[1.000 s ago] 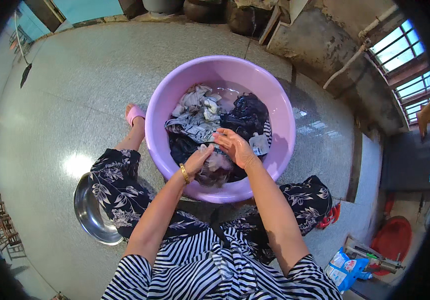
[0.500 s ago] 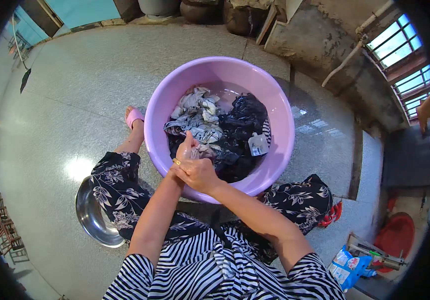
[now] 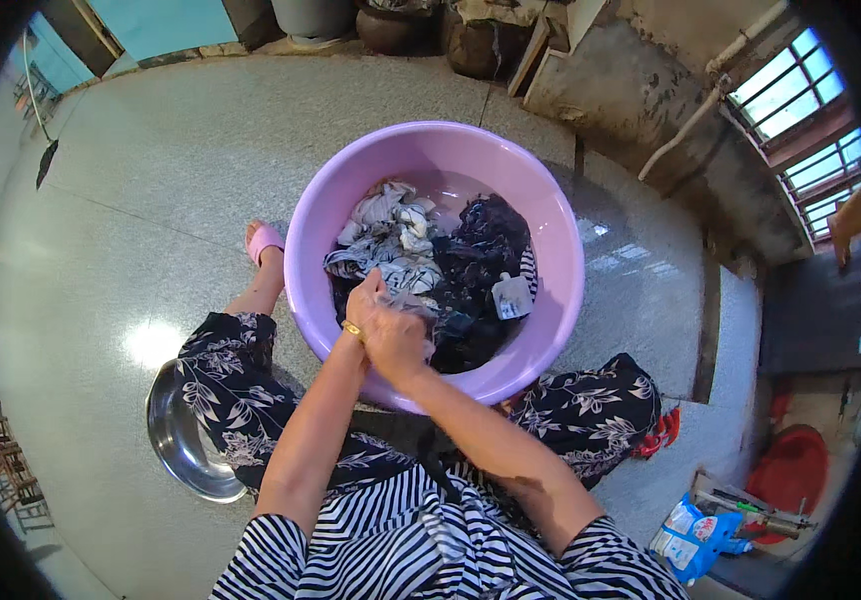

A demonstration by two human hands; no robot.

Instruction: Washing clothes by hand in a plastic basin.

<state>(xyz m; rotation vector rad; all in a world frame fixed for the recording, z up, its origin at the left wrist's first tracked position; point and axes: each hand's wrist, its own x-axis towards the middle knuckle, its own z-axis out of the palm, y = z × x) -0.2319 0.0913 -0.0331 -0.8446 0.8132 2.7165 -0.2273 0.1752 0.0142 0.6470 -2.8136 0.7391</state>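
Observation:
A wide lilac basin (image 3: 556,300) stands on the floor between my knees, with wet clothes in it. Over its near left side my two hands are pressed together. My left hand (image 3: 367,297), a gold-coloured band at its wrist, is closed on a pale wet cloth (image 3: 413,303). Slightly blurred, my right hand (image 3: 398,338) is closed against it on the same cloth; its fingers are partly hidden. Beyond the hands lies a white-and-dark patterned garment (image 3: 386,245). To the right are dark garments (image 3: 486,240), with a whitish translucent squarish piece (image 3: 513,297) resting on them.
A steel bowl (image 3: 186,440) sits by my left leg. To the lower right are a blue-and-white packet (image 3: 691,540) and a red basin (image 3: 791,475). Jars (image 3: 398,28) line the far wall. A pipe (image 3: 686,130) runs beside the barred window (image 3: 801,90). Another person's hand (image 3: 851,225) shows at the right edge.
My right hand has slid from the left wrist up onto the left hand and the cloth. The left hand has tilted inward. The view has shifted slightly.

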